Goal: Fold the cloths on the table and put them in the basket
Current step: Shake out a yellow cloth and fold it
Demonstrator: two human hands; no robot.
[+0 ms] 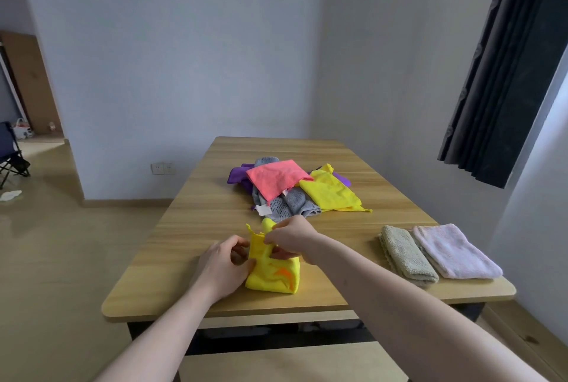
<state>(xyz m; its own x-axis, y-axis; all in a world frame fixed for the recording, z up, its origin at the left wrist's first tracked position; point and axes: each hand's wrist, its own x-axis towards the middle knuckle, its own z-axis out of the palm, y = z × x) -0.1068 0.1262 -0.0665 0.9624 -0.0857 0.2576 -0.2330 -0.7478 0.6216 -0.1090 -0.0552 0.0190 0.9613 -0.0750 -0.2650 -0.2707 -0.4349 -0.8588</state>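
A yellow cloth [272, 271] near the surface's [190, 228] near edge is pinched by left hand [222, 268] and right hand [292, 238] fingers; a white tag [263, 210] shows no legible writing.

table [196, 215]: pale wood-grain top, smooth, slight sheen
yellow cloth [273, 274]: soft, matt microfibre
green towel [405, 255]: thick, nubbly terry
pink towel [455, 252]: fluffy, matt plush
curtain [504, 68]: dark woven fabric

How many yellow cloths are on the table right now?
2. One yellow cloth at the near edge, held by the left hand and right hand; another yellow cloth in the far pile. More may be buried there.
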